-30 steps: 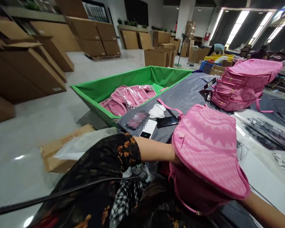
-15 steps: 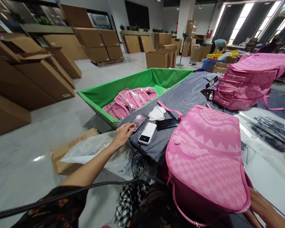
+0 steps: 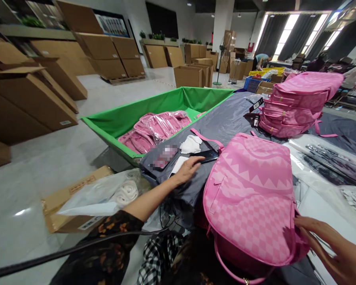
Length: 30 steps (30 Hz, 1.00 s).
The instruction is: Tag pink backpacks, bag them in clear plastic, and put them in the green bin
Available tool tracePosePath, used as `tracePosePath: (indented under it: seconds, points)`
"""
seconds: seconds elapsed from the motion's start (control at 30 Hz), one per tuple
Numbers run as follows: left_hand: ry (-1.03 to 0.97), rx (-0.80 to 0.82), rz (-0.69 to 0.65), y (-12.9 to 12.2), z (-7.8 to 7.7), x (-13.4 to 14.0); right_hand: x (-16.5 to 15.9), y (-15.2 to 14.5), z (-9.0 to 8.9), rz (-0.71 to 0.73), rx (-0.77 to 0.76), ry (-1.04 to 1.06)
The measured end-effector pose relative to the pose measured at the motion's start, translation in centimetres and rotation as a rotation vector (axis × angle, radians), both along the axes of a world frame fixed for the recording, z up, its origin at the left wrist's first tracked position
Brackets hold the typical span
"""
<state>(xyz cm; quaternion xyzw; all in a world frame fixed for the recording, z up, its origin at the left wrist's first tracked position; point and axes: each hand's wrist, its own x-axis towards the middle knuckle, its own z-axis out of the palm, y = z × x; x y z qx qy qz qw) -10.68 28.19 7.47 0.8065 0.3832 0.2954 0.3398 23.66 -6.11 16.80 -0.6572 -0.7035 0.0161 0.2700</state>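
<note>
My left hand [image 3: 189, 169] reaches over the table edge, its fingers stretched out at the near end of a black phone [image 3: 209, 155]. Below that hand, a white power bank [image 3: 177, 165] is partly covered. Farther left lies a second phone [image 3: 164, 157], its screen blurred. A pink backpack [image 3: 252, 194] with a checkered, toothed pattern lies in front of me, its handle toward my body. Against the backpack's right side rests my right hand [image 3: 329, 241], fingers extended and apart. A crumpled white cloth [image 3: 191, 144] sits beyond the black phone.
A green fabric bin [image 3: 106, 122] holds plastic-wrapped pink bags beyond the table. Several pink backpacks [image 3: 293, 107] are stacked at the right. Clear plastic packaging [image 3: 320, 158] covers the table's right side. An open-topped carton [image 3: 52, 213] with plastic bags stands low left; a black cable [image 3: 86, 245] crosses nearby.
My left hand has moved right from the left phone, across the power bank to the black phone. My right hand has come up along the backpack's side. The view has shifted slightly.
</note>
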Motion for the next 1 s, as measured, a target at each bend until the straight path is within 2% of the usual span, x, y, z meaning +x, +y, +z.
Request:
tracePosePath:
  seconds: [0.07, 0.13, 0.2, 0.27, 0.37, 0.5, 0.6, 0.7, 0.77, 0.87, 0.93, 1.0]
  points:
    - [-0.099, -0.031, -0.060, -1.6, -0.4, 3.6, -1.8, 3.4, 1.4, 0.096, -0.032, -0.010]
    - [-0.177, -0.058, -0.044, -2.6, -0.9, 6.3, -3.6, 6.8, 2.5, 0.150, -0.079, -0.008]
    - [-0.214, -0.079, -0.005, -3.2, -1.3, 7.5, -5.1, 9.6, 3.3, 0.205, -0.126, -0.010]
    - [-0.218, -0.096, 0.005, -3.6, -1.3, 7.1, -5.9, 11.8, 3.6, 0.253, -0.173, -0.030]
    - [-0.189, -0.058, 0.029, -3.7, -1.0, 4.1, -6.0, 14.1, 3.4, 0.284, -0.230, -0.073]
    - [-0.005, 0.141, 0.303, -1.7, -0.9, -2.6, -4.9, 16.5, 2.5, 0.286, -0.255, -0.104]
    - [0.094, 0.168, 0.493, 0.7, -1.9, -7.2, -4.4, 18.1, 2.2, 0.260, -0.264, -0.126]
    - [0.209, 0.202, 0.573, 2.3, -3.1, -10.3, -4.5, 19.2, 2.0, 0.254, -0.260, -0.123]
    - [0.232, 0.218, 0.577, 2.6, -3.4, -11.7, -4.7, 19.3, 1.8, 0.264, -0.256, -0.112]
    - [0.233, 0.261, 0.609, 2.0, -2.9, -12.8, -4.7, 18.9, 1.5, 0.275, -0.271, -0.107]
    - [0.217, 0.288, 0.623, 1.3, -2.1, -12.5, -4.6, 18.9, 1.5, 0.263, -0.284, -0.119]
    - [0.138, 0.277, 0.556, 0.5, -1.2, -11.2, -4.7, 19.3, 1.5, 0.241, -0.291, -0.139]
